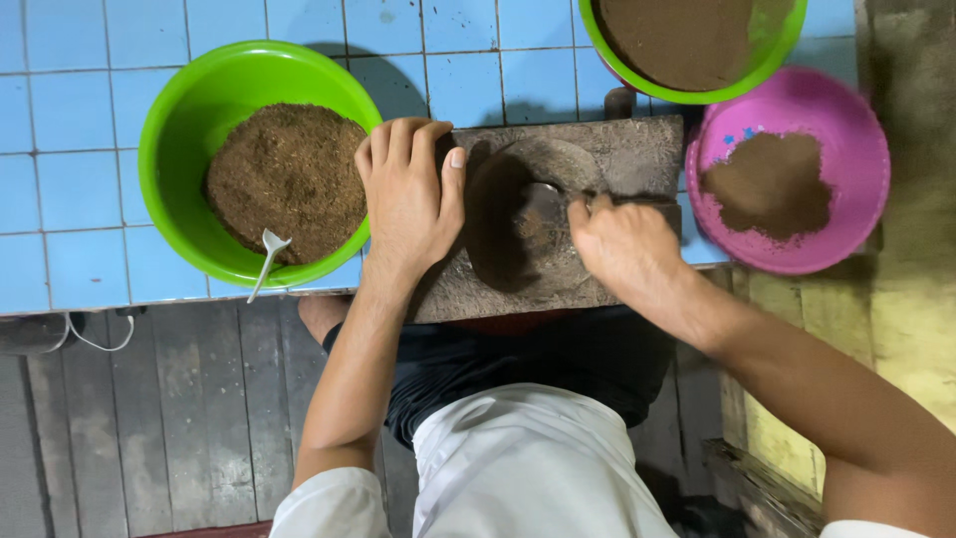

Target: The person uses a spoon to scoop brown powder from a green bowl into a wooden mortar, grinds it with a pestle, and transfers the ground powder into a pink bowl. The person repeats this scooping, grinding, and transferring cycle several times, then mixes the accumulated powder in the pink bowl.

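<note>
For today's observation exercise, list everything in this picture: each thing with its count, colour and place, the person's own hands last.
Green bowl: two, brown powder inside; one left on the tiles, one at the top edge.
Pink bowl: one, brown powder inside, right.
White spoon: one, in the left bowl.
Wooden block: one, grey-brown, hollowed, centre.
Tiled surface: light blue, under the bowls.
Left hand: flat on the block's left edge.
Right hand: over the hollow, pinching something thin.

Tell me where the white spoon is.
The white spoon is at left in the head view, resting in the big green bowl on the brown powder, left of the left hand.
</note>
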